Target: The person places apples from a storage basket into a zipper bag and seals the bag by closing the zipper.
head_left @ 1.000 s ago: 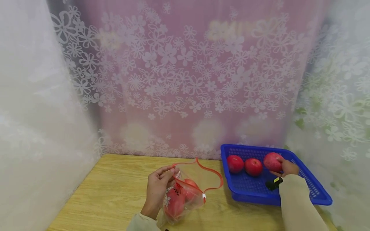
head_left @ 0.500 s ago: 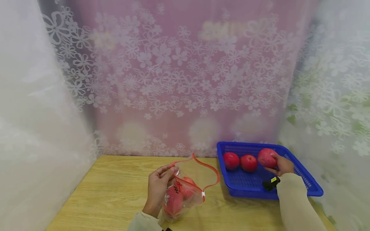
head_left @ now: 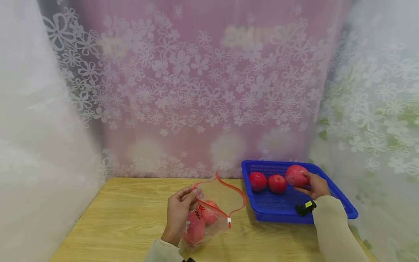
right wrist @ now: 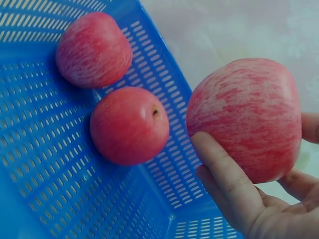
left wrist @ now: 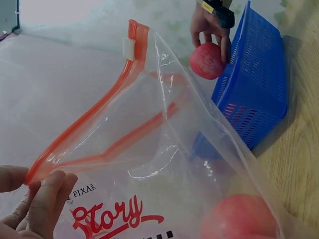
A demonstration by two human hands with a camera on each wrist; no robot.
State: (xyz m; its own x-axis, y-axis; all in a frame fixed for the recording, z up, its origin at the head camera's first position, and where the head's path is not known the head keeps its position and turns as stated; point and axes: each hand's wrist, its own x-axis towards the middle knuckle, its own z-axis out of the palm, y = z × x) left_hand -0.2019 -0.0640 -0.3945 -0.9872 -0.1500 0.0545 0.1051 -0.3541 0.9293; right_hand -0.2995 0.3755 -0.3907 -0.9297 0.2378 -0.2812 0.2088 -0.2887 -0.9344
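Observation:
My left hand (head_left: 179, 211) pinches the red-edged mouth of a clear zip bag (head_left: 218, 222). The bag's mouth gapes, and a white slider (left wrist: 128, 49) sits on its zip strip. Red apples (head_left: 195, 230) show through the plastic; red lettering marks its side. My right hand (head_left: 316, 185) grips a streaked red apple (right wrist: 246, 119) between fingers and thumb, raised above the blue basket (head_left: 278, 217). Two more apples lie in that basket: one at its left (head_left: 258, 181), the other (right wrist: 130, 126) beside it.
A wooden table (head_left: 124, 214) carries the bag and the basket. Behind it hangs a pink flowered curtain (head_left: 209, 91), with pale sheeting (head_left: 42, 145) at the left and flowered sheeting (head_left: 376, 153) at the right. The basket's rim stands between the held apple and the bag.
My right hand has lifted the apple slightly up from the basket and moved it a little left. The left hand keeps its pinch on the bag. The head view has shifted slightly.

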